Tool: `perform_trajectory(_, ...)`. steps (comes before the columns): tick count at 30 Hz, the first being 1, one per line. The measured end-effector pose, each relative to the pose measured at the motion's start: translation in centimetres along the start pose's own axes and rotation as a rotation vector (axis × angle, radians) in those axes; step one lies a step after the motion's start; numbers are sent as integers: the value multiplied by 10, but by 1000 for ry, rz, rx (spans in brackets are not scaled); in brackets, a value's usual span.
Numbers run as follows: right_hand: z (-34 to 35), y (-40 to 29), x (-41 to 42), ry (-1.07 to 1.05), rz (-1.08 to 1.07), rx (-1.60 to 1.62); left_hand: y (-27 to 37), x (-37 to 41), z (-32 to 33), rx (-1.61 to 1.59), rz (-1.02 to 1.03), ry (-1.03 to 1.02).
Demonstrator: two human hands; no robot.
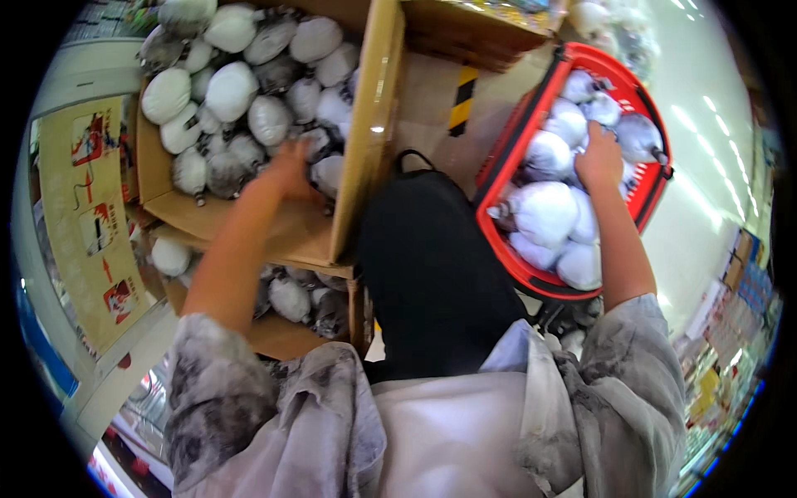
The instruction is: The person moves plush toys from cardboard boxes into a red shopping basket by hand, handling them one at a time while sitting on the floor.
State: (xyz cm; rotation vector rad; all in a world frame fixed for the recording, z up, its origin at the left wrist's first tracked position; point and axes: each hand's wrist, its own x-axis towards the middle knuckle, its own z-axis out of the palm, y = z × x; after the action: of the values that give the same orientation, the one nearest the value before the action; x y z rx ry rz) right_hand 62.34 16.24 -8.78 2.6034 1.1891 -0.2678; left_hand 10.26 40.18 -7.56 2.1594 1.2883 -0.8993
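Observation:
My left hand [292, 171] reaches into a cardboard box [299, 239] on the left, at the lower edge of a heap of white rounded items [231, 91] with dark, narrow ends. Its fingertips lie beside some of them; whether they grip one is unclear. On the right, my right hand [599, 155] is down inside a red plastic shopping basket [638, 87] with a black handle, among similar white rounded items [546, 215]. Its fingers are partly hidden between them, so a grip cannot be told.
A lower cardboard box [280, 336] holds more such items. Between upper box and basket, black-and-yellow tape [462, 99] marks the floor. My knee in black cloth [429, 249] is between them. A printed cardboard panel [87, 218] stands at left; stacked goods [735, 305] are at right.

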Motion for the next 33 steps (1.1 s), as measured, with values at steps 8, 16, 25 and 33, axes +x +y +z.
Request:
perform_trajectory(8, 189, 32, 88, -466, 24, -160, -7, 92, 82, 141, 81, -51)
perform_trajectory(16, 109, -8, 77, -558, 156, 97, 12, 101, 81, 176, -12, -115)
perform_trajectory(25, 5, 55, -6, -268, -163, 677, 20, 115, 76, 184, 20, -108)
perform_trajectory(33, -62, 17, -98, 81, -268, 682, 13, 91, 57, 98, 30, -75)
